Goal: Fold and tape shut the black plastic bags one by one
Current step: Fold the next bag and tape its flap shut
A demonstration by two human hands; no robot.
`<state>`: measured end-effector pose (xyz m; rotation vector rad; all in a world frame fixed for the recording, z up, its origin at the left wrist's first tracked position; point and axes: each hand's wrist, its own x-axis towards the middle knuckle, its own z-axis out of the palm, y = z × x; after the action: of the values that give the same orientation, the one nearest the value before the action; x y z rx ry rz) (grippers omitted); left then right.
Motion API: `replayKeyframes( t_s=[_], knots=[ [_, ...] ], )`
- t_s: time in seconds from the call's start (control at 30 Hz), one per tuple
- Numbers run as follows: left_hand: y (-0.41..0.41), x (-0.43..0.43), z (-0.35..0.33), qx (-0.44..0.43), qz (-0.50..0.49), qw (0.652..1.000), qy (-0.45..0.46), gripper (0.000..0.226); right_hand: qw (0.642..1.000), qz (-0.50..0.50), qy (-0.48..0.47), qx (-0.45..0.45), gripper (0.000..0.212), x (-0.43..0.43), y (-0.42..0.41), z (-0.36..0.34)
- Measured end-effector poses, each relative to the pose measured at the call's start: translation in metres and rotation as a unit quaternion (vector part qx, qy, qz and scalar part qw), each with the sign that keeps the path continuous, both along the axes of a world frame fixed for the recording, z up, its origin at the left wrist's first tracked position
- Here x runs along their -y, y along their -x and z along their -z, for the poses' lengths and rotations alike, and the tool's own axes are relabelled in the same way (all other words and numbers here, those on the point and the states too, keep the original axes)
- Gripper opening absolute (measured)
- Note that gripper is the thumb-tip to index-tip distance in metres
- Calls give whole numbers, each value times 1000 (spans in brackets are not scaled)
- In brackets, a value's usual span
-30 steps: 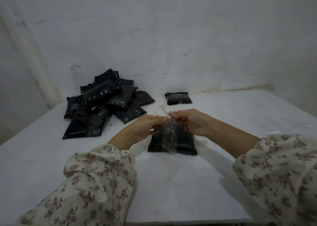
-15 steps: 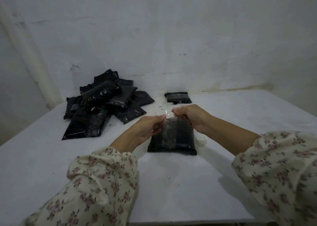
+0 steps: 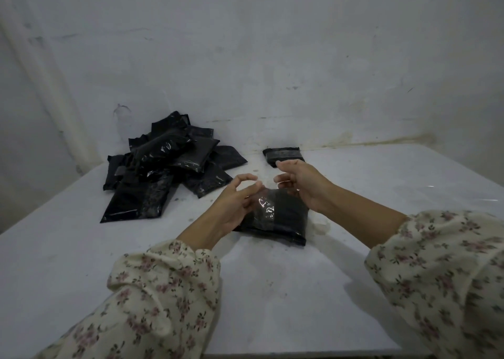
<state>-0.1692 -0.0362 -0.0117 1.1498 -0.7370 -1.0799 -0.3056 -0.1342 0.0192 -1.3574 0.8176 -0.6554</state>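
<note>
The left hand (image 3: 236, 204) hangs with its fingers loosely curled, thumb and forefinger close together. I can make out nothing between them, though clear tape would be hard to see. The right hand (image 3: 301, 185) is relaxed and spread, gripping nothing. Between and just under both lies the folded black bag (image 3: 283, 222), flat on the table (image 3: 272, 290). The left palm overlaps its left edge and the right fingers are over its far right corner, but whether either touches it I cannot tell. The bag looks nearly square, perhaps slightly longer from hand to hand. One strip of clear tape (image 3: 264, 212) runs across it, away from the person. It appears sealed, so setting it aside is probably next. One taped bag (image 3: 283, 155) lies just beyond the right fingertips, so the right hand is the nearer one for that. The pile of unsealed bags (image 3: 166, 165) sits beyond and well to the left of the left hand, which is nearer for fetching another. Counted: two hands, one bag under them, one finished bag, and about eight in the pile, too overlapped to be sure.
</note>
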Motion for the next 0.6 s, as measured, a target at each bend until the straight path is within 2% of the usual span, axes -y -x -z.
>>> replayKeyframes(
  t_s=[0.17, 0.33, 0.47, 0.6],
  knots=[
    [-1, -5, -10, 38, 18, 999, 15, 31, 998, 5, 1, -63, 34, -2, 5, -10],
    [-1, -11, -13, 13, 29, 999, 14, 33, 988, -73, -94, -100, 77, -9, 5, 5],
    [-1, -17, -16, -3, 43, 999, 22, 35, 983, -81, -99, -129, 89, -16, 2, 19],
    [-5, -20, -23, 78, 62, 995, -10, 35, 988, -102, -56, -96, 88, -18, 3, 12]
  ],
)
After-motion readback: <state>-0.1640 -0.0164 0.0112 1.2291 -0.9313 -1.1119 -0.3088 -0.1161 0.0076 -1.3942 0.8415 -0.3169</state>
